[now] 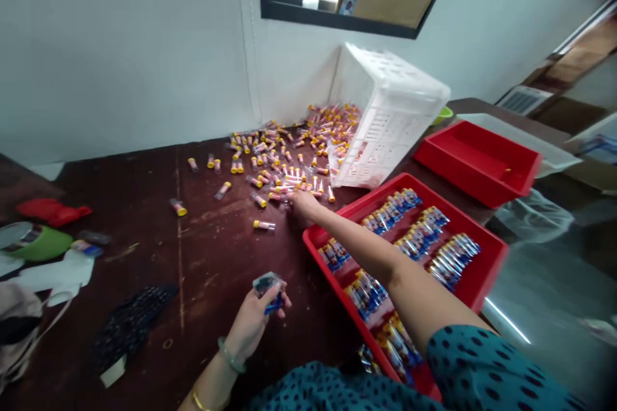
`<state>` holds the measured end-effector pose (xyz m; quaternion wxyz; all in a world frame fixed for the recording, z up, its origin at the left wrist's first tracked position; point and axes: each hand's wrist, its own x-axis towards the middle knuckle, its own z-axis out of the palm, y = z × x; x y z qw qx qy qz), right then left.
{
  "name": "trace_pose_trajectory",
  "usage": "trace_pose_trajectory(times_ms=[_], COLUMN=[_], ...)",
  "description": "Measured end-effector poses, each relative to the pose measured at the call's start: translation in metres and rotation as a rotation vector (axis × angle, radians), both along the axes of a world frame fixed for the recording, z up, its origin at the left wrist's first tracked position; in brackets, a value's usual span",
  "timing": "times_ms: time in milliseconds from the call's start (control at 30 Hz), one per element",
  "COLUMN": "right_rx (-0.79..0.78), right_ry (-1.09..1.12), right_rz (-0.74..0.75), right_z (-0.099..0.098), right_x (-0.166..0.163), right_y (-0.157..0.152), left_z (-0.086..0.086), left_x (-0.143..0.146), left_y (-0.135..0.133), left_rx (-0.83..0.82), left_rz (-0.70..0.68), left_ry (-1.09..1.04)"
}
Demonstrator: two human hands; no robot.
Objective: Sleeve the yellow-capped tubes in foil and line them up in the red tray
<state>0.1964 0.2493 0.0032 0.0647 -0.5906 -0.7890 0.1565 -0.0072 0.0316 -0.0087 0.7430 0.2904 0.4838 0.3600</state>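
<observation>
Yellow-capped tubes lie at mixed angles on the desk, just beyond the nearer right hand — whether its fingers grip one I cannot tell — while the left hand clasps blue-and-clear wrapping

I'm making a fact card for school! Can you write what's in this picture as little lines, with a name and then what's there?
Left hand: holding blue-and-clear wrapping
Right hand: at the yellow-capped tubes; too blurred to tell if it holds one
White basket: tipped over, tubes spread from its opening
Front red tray: rows of shiny blue-and-yellow packets
Back red tray: one tiny yellow piece inside
</observation>
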Motion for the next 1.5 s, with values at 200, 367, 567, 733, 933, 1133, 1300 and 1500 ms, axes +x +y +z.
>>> trace_pose_trajectory(times_ms=[200,367,567,733,933,1133,1300,1500], right_rx=[0.021,0.115,0.035,-0.057,-0.074,-0.363,-0.545,-0.366], right_ry=[-0.057,0.113,0.689,0.71,0.716,1.167,1.252,1.06], right_rz=[-0.099,-0.083,0.264,0.375,0.4,0.033,0.017,0.146], right_z=[-0.015,-0.003,0.022,0.031,0.038,0.041,0.043,0.052], right_x=[-0.011,0.004,-0.031,-0.049,-0.031,0.005,0.015,0.007], right_y=[0.002,-0.029,-0.127,-0.17,-0.166,-0.159,-0.165,-0.171], left_z=[0.0,-0.002,0.002,0.009,0.004,-0.005,-0.001,0.004], left_x=[-0.034,-0.05,-0.03,-0.021,-0.031,-0.033,-0.026,-0.02], left_y=[0.004,0.004,0.001,-0.006,-0.009,-0.008,-0.006,-0.006], left_rx=[0.056,0.082,0.238,0.273,0.233,0.258,0.269,0.3], left_rz=[0.146,0.236,0.275,0.206,0.039,0.109,0.021,-0.043], left_ry=[0.003,0.029,0.091,0.101,0.121,0.194,0.161,0.134])
